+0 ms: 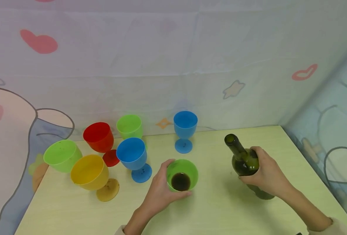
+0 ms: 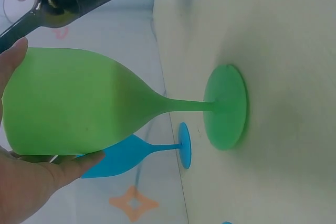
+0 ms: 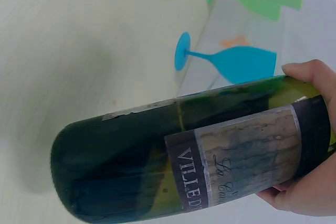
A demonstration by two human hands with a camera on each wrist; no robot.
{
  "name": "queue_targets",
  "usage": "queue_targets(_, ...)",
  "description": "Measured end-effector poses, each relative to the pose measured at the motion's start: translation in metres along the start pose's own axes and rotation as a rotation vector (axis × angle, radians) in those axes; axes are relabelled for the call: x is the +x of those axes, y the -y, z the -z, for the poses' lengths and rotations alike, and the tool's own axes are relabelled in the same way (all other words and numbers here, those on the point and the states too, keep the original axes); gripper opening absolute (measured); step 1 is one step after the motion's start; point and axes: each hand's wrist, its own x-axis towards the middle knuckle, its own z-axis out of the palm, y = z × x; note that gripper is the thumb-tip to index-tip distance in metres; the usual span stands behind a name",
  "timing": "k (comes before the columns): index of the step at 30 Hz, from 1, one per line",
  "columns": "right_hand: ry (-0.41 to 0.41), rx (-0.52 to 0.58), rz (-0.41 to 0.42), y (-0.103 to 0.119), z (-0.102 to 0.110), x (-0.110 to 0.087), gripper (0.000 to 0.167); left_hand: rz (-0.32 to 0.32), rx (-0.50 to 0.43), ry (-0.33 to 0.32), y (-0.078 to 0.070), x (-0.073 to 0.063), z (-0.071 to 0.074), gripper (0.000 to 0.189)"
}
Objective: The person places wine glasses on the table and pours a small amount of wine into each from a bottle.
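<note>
In the head view my left hand [image 1: 160, 187] grips the bowl of a green goblet [image 1: 192, 173], thumb on the near side and fingers on the far side. Dark liquid [image 1: 180, 181] lies in its bottom. The left wrist view shows the goblet's round foot [image 2: 226, 107] on or just over the table; which one I cannot tell. My right hand [image 1: 268, 171] is wrapped around the shoulder of a dark green wine bottle [image 1: 238, 150]. The bottle tilts, its neck leaning left toward the goblet, apart from it. Its paper label [image 3: 247, 153] shows in the right wrist view.
Left of the held goblet stand a blue goblet [image 1: 131, 154], a yellow goblet [image 1: 89, 173], a red goblet [image 1: 98, 137] and two green goblets [image 1: 62, 156]. Another blue goblet [image 1: 185, 125] stands near the table's back edge. A printed cloth [image 1: 161, 49] hangs behind the table [image 1: 214, 212].
</note>
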Motion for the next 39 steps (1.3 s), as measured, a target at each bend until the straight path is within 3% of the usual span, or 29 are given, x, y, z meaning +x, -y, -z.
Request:
queue_targets(11, -0.137, 0.048, -0.085, -0.025, 0.003, -0.001, 0.082, 0.001, -0.028, 0.003, 0.003, 0.016, -0.002, 0.092)
queue_targets(17, -0.134, 0.07, -0.156, -0.031, 0.002, -0.003, 0.085, 0.003, -0.052, 0.005, 0.004, 0.025, -0.007, 0.093)
queue_targets(30, -0.123, 0.094, -0.212, -0.037, 0.006, -0.002, 0.087, -0.012, -0.048, 0.017, -0.005, 0.055, -0.018, 0.094)
queue_targets(39, -0.09, 0.108, -0.248, -0.04, 0.009, -0.003, 0.089, 0.015, -0.063, 0.034, -0.008, 0.073, -0.029, 0.097)
